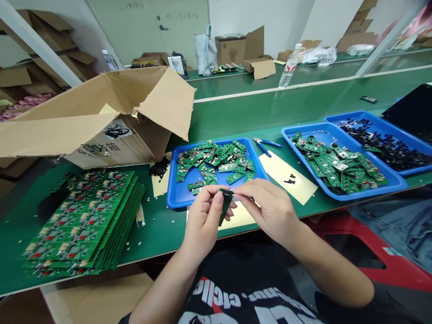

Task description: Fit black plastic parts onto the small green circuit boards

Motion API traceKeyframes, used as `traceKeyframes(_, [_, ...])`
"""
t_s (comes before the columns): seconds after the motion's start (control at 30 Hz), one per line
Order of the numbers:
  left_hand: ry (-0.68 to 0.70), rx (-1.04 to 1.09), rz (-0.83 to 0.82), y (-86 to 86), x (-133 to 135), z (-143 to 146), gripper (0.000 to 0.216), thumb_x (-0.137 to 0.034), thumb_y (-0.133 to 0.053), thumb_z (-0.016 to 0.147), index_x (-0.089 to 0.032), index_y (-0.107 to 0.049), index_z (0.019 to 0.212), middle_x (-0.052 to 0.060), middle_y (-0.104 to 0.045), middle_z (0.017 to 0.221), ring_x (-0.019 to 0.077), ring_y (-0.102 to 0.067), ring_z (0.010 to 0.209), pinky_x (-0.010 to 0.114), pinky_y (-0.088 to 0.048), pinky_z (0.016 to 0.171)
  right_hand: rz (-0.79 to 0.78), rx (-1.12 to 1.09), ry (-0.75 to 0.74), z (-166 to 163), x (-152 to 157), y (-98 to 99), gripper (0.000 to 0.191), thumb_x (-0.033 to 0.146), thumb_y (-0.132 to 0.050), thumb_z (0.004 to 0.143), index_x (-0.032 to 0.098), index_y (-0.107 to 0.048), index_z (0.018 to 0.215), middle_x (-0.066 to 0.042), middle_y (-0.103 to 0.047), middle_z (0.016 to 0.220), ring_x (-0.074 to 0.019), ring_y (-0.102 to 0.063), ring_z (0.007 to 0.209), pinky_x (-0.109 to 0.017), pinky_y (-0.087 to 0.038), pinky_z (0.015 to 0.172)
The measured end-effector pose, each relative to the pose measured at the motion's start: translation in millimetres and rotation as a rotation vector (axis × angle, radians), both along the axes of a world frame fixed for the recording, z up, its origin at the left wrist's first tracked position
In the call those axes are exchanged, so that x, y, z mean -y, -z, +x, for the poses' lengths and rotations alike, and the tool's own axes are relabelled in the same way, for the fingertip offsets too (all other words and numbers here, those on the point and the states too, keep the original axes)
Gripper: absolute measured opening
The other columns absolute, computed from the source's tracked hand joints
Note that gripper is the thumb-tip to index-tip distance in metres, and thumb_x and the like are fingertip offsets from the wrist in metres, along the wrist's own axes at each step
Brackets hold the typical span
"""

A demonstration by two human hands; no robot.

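Note:
My left hand (205, 213) holds a small green circuit board (225, 208) upright between thumb and fingers, with a dark piece at its top end. Thumb and forefinger of my right hand (270, 204) are pinched together at that top end; whatever they grip is too small to make out. Just behind both hands lies a blue tray (173, 189) with a heap of small circuit boards (216, 159). Under the hands is a sheet of yellowish paper (241, 216).
To the left stand stacked large circuit board panels (84, 220) and an open cardboard box (141, 139). Blue-handled cutters (266, 145) lie behind a paper with black bits (290, 179). On the right are a tray of boards (398, 182) and a tray of black parts (388, 144).

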State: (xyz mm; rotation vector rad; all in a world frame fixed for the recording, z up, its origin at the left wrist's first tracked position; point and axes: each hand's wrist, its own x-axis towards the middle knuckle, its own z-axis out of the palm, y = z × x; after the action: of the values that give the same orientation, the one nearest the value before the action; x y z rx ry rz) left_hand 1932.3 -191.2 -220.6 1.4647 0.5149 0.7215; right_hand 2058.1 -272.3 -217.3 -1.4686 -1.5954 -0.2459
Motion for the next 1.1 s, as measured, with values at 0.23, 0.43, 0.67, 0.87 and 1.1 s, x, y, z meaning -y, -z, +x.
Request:
traceKeyframes(0.23, [0.323, -0.213, -0.025, -11.5, -18.2, -9.6, 0.021, -0.038, -0.05, 0.086, -0.017, -0.05, 0.08, -0.001, -0.06, 0.064, 0.0074, -0.052, 0.05, 0.019, -0.043, 0.047, -0.084, 0.134, -0.165, 17.6, 1.9, -6.2, 0.019, 0.012, -0.045, 0.088, 0.013, -0.063, 0.082, -0.009, -0.065, 0.077, -0.0178, -0.06, 0.075, -0.032, -0.051, 0.067])
traceKeyframes(0.43, [0.511, -0.318, -0.069, -21.3, -26.2, -12.9, 0.02, -0.036, -0.048, 0.087, -0.018, -0.05, 0.078, 0.0, -0.06, 0.066, 0.0078, -0.052, 0.051, 0.02, -0.043, 0.049, -0.104, 0.149, -0.29, 25.8, 1.3, 4.2, 0.017, 0.012, -0.046, 0.089, 0.016, -0.062, 0.085, -0.006, -0.064, 0.077, -0.0162, -0.06, 0.076, -0.033, -0.052, 0.072])
traceKeyframes(0.67, [0.475, -0.299, 0.014, -13.4, -25.1, -10.1, 0.019, -0.032, -0.048, 0.087, -0.017, -0.057, 0.08, 0.002, -0.062, 0.07, 0.0096, -0.055, 0.056, 0.021, -0.046, 0.051, -0.092, -0.344, -0.218, 27.8, 1.8, 10.4, 0.038, 0.026, -0.059, 0.083, 0.023, -0.048, 0.119, -0.001, -0.062, 0.08, -0.0133, -0.061, 0.074, -0.03, -0.052, 0.072])
traceKeyframes(0.87, [0.189, -0.136, 0.678, -3.1, -22.1, -11.6, 0.027, -0.019, -0.05, 0.086, -0.022, -0.061, 0.111, 0.006, -0.063, 0.089, 0.0148, -0.06, 0.083, 0.028, -0.051, 0.074, -0.198, -1.247, -0.331, 32.5, -2.9, 9.9, 0.036, 0.05, -0.047, 0.086, 0.017, -0.056, 0.098, -0.001, -0.064, 0.068, -0.0117, -0.061, 0.06, -0.026, -0.052, 0.059])
traceKeyframes(1.1, [-0.061, 0.022, 1.121, 4.4, -20.4, -9.8, 0.042, -0.007, -0.061, 0.077, -0.02, -0.054, 0.117, 0.009, -0.063, 0.104, 0.018, -0.061, 0.096, 0.034, -0.051, 0.086, -0.578, -1.544, -0.636, 2.9, 4.0, 9.8, 0.042, 0.041, -0.066, 0.075, 0.015, -0.051, 0.105, -0.001, -0.068, 0.065, -0.0147, -0.066, 0.059, -0.031, -0.054, 0.063])
